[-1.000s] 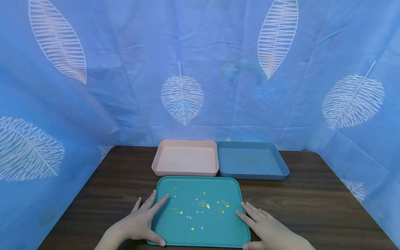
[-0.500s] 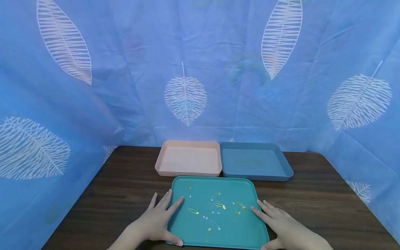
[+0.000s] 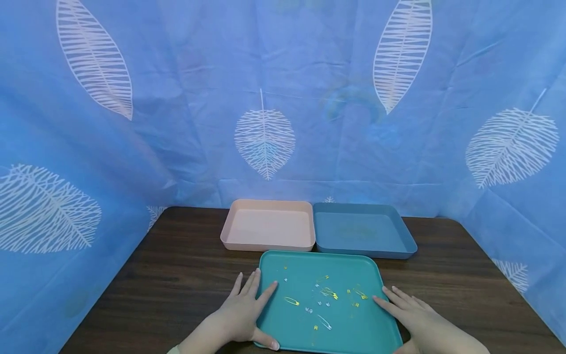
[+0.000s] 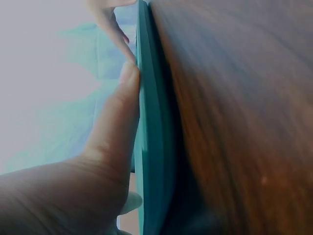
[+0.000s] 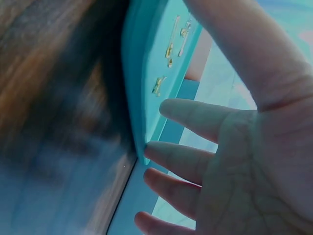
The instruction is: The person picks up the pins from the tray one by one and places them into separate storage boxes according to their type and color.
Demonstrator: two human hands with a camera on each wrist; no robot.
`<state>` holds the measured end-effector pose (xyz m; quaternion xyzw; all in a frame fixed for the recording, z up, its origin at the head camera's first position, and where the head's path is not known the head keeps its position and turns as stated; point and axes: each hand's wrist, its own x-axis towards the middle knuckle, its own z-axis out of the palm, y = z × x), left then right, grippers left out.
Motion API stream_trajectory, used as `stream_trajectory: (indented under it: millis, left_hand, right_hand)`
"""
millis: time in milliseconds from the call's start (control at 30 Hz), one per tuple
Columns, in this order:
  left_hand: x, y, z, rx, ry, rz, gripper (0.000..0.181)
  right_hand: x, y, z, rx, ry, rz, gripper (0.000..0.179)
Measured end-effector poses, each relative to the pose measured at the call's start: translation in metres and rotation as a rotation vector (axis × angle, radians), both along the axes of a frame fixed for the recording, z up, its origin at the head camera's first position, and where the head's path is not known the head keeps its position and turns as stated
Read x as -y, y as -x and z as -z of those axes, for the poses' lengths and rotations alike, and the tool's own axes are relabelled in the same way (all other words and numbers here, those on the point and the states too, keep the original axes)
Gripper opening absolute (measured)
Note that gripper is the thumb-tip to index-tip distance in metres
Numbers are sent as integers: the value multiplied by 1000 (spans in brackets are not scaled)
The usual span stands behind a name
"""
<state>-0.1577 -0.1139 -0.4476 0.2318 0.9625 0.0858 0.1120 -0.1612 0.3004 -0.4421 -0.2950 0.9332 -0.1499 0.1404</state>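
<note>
A teal tray [image 3: 358, 335] lies on the table, with several gold safety pins [image 3: 291, 301] and silver safety pins [image 3: 325, 323] scattered across it. My left hand [image 3: 240, 314] rests on its left side, fingers spread, the thumb at the front corner. In the left wrist view, that thumb [image 4: 115, 117] lies along the tray's rim. My right hand [image 3: 420, 317] touches the right side with straight, spread fingers. The right wrist view shows the right index fingertip [image 5: 168, 107] over the rim, near gold pins [image 5: 158, 86]. Neither hand holds a pin.
Behind the teal tray, a pink tray [image 3: 269, 247] and a blue tray [image 3: 367, 251] stand side by side, with nothing seen in them. The dark wooden table [image 3: 185, 275] extends to both sides. A blue leaf-print cloth [image 3: 185, 137] hangs around the back and sides.
The teal tray and its pins have slid to the right, both hands moving along with it. The pink and blue trays shift only slightly in view.
</note>
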Motion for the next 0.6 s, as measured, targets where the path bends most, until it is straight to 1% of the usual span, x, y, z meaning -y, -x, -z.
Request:
stream_trajectory:
  millis: [100,267,400,467,600]
  left_hand:
    - [-1,1,-2,1,4,0,122]
    - [8,4,-8,-8,14,-2,116]
    - [17,10,-14,-7,-21,-19,109]
    - [21,14,-17,-19,-54,-30,104]
    - [28,21,-21,-93,-109,-43,93]
  right_hand:
    - [-1,0,-3,14,-5,-5,106]
    - [1,0,-7,46,-3,7,106]
    - [2,0,-11,49,6,29,104]
    - [2,1,-13,22,16,38,102]
    - [3,1,-16,-63,35,35,94]
